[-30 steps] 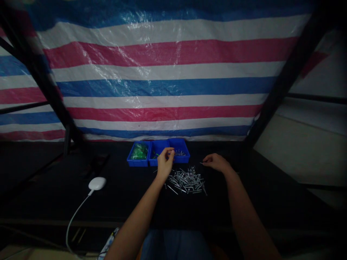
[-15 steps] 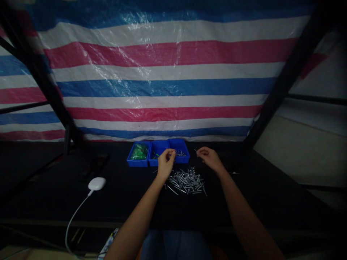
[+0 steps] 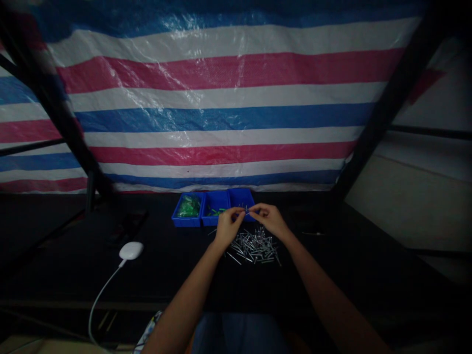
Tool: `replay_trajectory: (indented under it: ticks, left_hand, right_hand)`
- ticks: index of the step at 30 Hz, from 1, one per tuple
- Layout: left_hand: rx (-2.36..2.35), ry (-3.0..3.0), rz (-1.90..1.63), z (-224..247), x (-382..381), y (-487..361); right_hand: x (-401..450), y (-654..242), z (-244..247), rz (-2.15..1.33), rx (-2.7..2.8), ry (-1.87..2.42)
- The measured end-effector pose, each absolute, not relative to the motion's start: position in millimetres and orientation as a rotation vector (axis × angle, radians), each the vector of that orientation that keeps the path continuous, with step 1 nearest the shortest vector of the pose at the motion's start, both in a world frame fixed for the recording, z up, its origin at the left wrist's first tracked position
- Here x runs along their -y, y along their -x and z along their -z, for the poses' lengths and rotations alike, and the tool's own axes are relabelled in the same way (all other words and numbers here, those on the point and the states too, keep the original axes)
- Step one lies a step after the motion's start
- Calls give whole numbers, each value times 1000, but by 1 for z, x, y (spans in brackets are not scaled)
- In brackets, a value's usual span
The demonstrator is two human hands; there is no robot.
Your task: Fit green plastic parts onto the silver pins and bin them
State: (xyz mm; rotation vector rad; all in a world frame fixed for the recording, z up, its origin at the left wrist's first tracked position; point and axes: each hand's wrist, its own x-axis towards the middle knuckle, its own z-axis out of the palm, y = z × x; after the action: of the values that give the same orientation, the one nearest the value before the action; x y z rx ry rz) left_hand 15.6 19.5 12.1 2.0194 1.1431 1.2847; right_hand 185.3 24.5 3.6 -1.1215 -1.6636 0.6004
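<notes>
My left hand (image 3: 229, 226) is closed in a pinch in front of the blue bins, but what its fingertips hold is too small to make out. Close beside it, my right hand (image 3: 270, 218) pinches a thin metal piece (image 3: 248, 212) between thumb and finger. Just below both hands lies a loose pile of silvery metal pins (image 3: 254, 247). Behind them, the right blue bin (image 3: 240, 196) has a few metal pieces in it, partly hidden by my fingers. Small green pieces (image 3: 215, 212) lie in the middle blue bin (image 3: 217, 198).
The left blue bin (image 3: 177, 222) holds a clear bag with green contents (image 3: 189, 206). A white rounded device (image 3: 131, 250) with a cable rests on the black table (image 3: 165, 275) at the left. Striped sheeting (image 3: 221, 118) hangs behind, between dark frame posts.
My right hand has moved left, bringing its thin piece up to my left hand's fingertips. My left hand has shifted slightly right, uncovering more of the middle bin.
</notes>
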Motion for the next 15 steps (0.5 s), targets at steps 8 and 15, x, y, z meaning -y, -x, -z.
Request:
replay_trajectory:
  ticks: [8, 15]
  left_hand:
    - [-1148, -2185, -1155, -9, -18, -16]
    - [-1124, -2160, -1176, -6, -20, -17]
  right_hand:
    - [-22, -178, -4, -557, 1670, 1090]
    - [-17, -174, -7, -544, 1641, 1058]
